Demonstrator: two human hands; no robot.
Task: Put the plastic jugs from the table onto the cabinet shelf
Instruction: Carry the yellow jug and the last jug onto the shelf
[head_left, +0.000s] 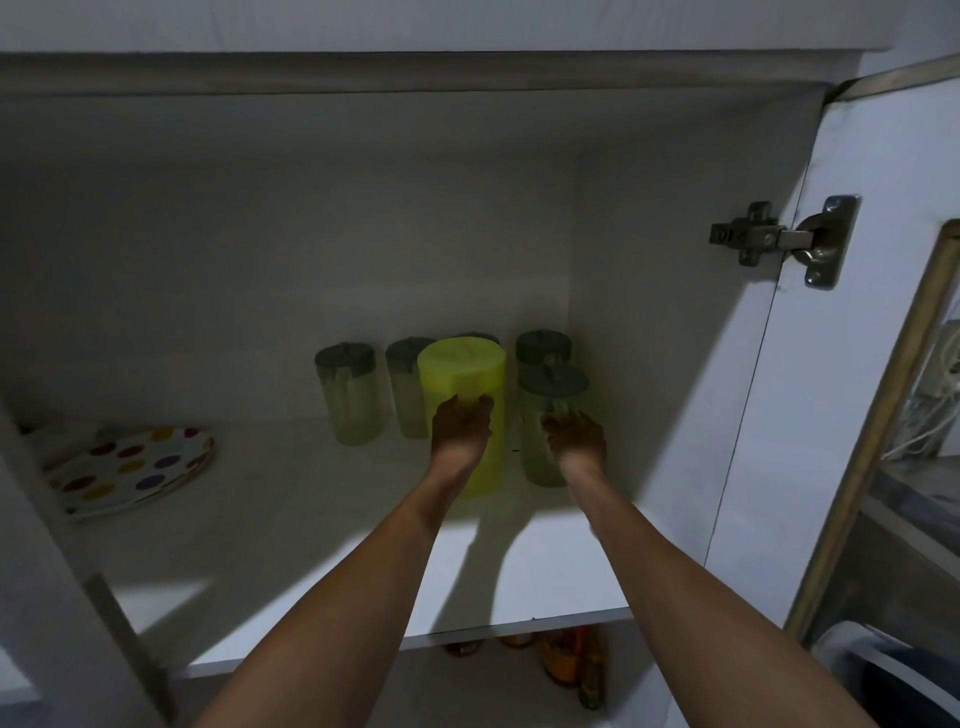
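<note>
Both my arms reach into an open wall cabinet. My left hand wraps the side of a bright yellow-green plastic jug that stands upright on the white shelf. My right hand grips a clear jug with a grey lid just right of it, also standing on the shelf. Behind them stand more clear grey-lidded jugs: one at the left, one beside it and one at the back right. Another lid barely shows behind the yellow-green jug.
A stack of white plates with coloured dots lies at the shelf's left end. The cabinet door hangs open on the right with a metal hinge. Bottles stand on the shelf below.
</note>
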